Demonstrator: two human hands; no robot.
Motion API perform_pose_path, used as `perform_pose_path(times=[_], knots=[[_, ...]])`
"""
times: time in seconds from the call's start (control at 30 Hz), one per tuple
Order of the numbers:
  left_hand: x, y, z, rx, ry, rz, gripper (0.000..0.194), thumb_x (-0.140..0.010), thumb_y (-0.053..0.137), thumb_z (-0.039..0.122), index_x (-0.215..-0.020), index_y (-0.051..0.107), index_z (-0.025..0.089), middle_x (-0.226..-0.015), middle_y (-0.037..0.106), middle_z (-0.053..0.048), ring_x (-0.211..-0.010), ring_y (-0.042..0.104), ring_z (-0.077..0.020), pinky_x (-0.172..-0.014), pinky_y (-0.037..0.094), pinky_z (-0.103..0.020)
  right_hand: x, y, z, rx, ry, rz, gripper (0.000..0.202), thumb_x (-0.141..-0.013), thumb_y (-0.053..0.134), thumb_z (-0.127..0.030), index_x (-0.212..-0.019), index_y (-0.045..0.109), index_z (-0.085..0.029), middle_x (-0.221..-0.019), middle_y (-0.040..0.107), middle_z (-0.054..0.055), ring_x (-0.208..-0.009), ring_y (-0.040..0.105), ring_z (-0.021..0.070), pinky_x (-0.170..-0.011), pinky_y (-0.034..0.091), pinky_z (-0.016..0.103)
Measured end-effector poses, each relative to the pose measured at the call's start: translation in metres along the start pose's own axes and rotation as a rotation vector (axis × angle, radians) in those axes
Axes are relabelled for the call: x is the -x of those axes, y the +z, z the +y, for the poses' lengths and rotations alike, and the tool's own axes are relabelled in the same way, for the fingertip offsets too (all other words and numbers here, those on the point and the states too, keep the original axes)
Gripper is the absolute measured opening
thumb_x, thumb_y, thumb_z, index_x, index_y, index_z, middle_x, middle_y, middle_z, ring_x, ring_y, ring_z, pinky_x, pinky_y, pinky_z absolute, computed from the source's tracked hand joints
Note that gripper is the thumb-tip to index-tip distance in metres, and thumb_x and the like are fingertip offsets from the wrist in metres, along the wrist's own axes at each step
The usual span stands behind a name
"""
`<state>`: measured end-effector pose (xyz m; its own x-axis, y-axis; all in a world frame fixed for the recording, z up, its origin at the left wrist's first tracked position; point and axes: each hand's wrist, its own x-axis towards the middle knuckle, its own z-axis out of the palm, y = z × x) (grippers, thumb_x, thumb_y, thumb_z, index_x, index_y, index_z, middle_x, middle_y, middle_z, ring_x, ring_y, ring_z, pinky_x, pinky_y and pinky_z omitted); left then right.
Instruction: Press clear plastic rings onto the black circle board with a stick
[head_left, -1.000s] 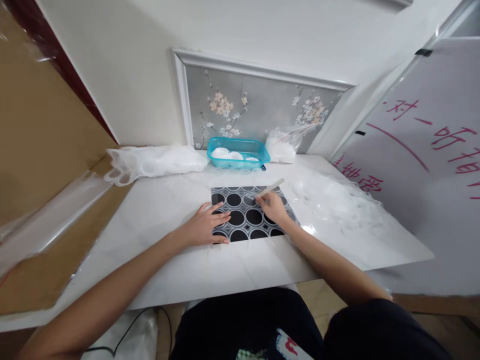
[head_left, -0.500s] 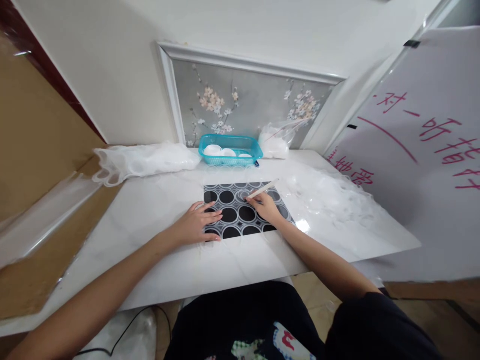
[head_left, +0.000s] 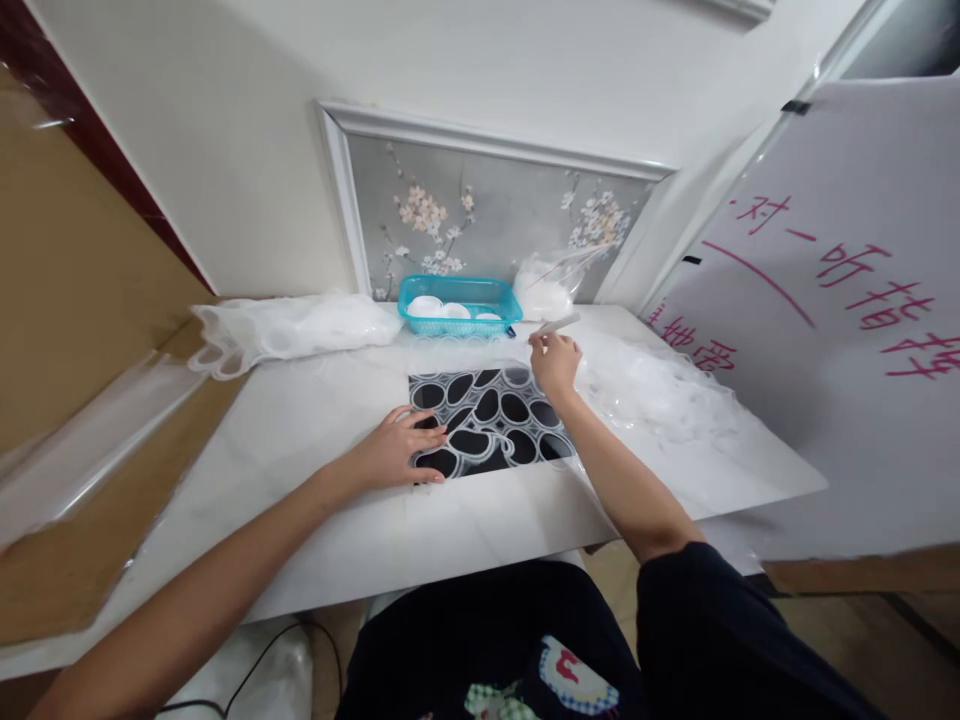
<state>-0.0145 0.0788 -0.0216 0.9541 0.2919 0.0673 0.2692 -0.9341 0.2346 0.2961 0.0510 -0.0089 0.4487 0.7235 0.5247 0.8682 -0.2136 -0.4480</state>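
Observation:
On the table lies a black sheet [head_left: 490, 460] under a clear film with rows of pale ring outlines. The ring pattern looks warped and bunched, most of all near the front middle. My left hand [head_left: 401, 447] rests with fingers spread over the sheet's left edge. My right hand [head_left: 556, 362] is closed above the sheet's far right corner, holding a slim white stick [head_left: 559, 323] that points up and right. Whether its fingers also pinch part of the clear film cannot be made out.
Behind the sheet stands a blue plastic basket [head_left: 459, 325] holding white round pieces. A bag of white material [head_left: 544, 288] is beside it. Clear film with ring cutouts lies heaped at right [head_left: 660, 390] and left [head_left: 300, 325]. A whiteboard [head_left: 847, 420] borders the table's right side.
My right hand has moved away from me and slightly right, off the middle of the sheet, with the stick. The even ring pattern has become warped. My left hand stays in place.

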Motion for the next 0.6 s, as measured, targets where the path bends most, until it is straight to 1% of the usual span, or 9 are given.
perform_pose_path(times=[0.03,0.07,0.17,0.27,0.33,0.4,0.47,0.53,0.6], knots=[[0.0,0.0,0.0,0.0,0.005,0.006,0.06,-0.085,0.061,0.065,-0.132,0.061,0.027,-0.139,0.06,-0.006,-0.14,0.039,-0.0355,-0.114,0.026,-0.059,-0.004,-0.001,0.003,-0.033,0.022,-0.005,0.025,-0.09,0.046,-0.021,-0.094,0.071,-0.016,-0.096,0.074,0.015,-0.111,0.057,0.0332,-0.107,0.027,0.06],[0.0,0.001,-0.001,0.002,0.008,0.018,0.059,-0.085,0.061,0.065,-0.131,0.062,0.027,-0.138,0.06,-0.006,-0.14,0.04,-0.0357,-0.114,0.027,-0.059,-0.004,-0.002,0.005,-0.069,0.006,-0.034,0.023,-0.089,0.048,-0.021,-0.092,0.071,-0.016,-0.099,0.074,0.015,-0.111,0.057,0.033,-0.107,0.029,0.058],[-0.001,0.002,-0.001,0.014,-0.007,0.079,0.049,-0.088,0.059,0.063,-0.121,0.069,0.028,-0.132,0.065,-0.004,-0.136,0.046,-0.0338,-0.112,0.032,-0.055,0.014,-0.002,0.01,-0.158,-0.098,-0.141,0.021,-0.089,0.051,-0.024,-0.087,0.072,-0.019,-0.105,0.074,0.012,-0.108,0.061,0.0298,-0.104,0.037,0.048],[0.0,0.002,0.001,0.031,-0.009,0.146,0.044,-0.089,0.058,0.062,-0.109,0.074,0.026,-0.121,0.071,-0.004,-0.128,0.053,-0.0312,-0.109,0.037,-0.05,0.033,0.003,0.014,-0.222,-0.089,-0.172,0.027,-0.092,0.048,-0.03,-0.083,0.071,-0.02,-0.099,0.075,0.009,-0.097,0.067,0.026,-0.09,0.048,0.039],[0.0,0.002,0.003,0.046,0.025,0.177,0.043,-0.088,0.06,0.062,-0.104,0.074,0.024,-0.115,0.073,-0.004,-0.124,0.056,-0.0292,-0.108,0.039,-0.048,0.034,0.007,0.017,-0.266,-0.061,-0.18,0.029,-0.093,0.047,-0.032,-0.082,0.071,-0.02,-0.092,0.076,0.008,-0.09,0.069,0.0243,-0.083,0.051,0.035],[0.0,0.003,0.005,0.059,0.049,0.193,0.041,-0.087,0.062,0.061,-0.099,0.073,0.023,-0.11,0.074,-0.004,-0.121,0.057,-0.0275,-0.106,0.041,-0.045,0.024,0.01,0.021,-0.303,-0.023,-0.18,0.025,-0.092,0.05,-0.032,-0.083,0.07,-0.02,-0.085,0.077,0.006,-0.085,0.07,0.0227,-0.079,0.052,0.033],[-0.001,0.003,0.006,0.059,0.046,0.206,0.038,-0.087,0.062,0.059,-0.088,0.072,0.022,-0.103,0.075,-0.004,-0.116,0.06,-0.0262,-0.104,0.042,-0.043,0.005,0.009,0.028,-0.315,0.031,-0.149,0.021,-0.091,0.051,-0.03,-0.086,0.069,-0.019,-0.085,0.077,0.006,-0.085,0.071,0.0226,-0.079,0.052,0.032],[-0.003,0.003,0.007,0.046,0.049,0.211,0.04,-0.089,0.061,0.057,-0.073,0.066,0.021,-0.097,0.075,-0.005,-0.109,0.062,-0.0246,-0.103,0.042,-0.042,-0.019,0.002,0.038,-0.291,0.119,-0.062,0.025,-0.092,0.046,-0.027,-0.094,0.068,-0.016,-0.094,0.076,0.012,-0.093,0.069,0.0259,-0.086,0.05,0.038],[-0.004,0.002,0.006,0.017,0.066,0.21,0.044,-0.092,0.058,0.055,-0.064,0.06,0.02,-0.091,0.073,-0.005,-0.1,0.064,-0.0224,-0.101,0.043,-0.041,-0.039,-0.007,0.049,-0.251,0.208,0.04,0.034,-0.095,0.035,-0.024,-0.103,0.065,-0.011,-0.106,0.072,0.021,-0.106,0.064,0.031,-0.095,0.044,0.049]])
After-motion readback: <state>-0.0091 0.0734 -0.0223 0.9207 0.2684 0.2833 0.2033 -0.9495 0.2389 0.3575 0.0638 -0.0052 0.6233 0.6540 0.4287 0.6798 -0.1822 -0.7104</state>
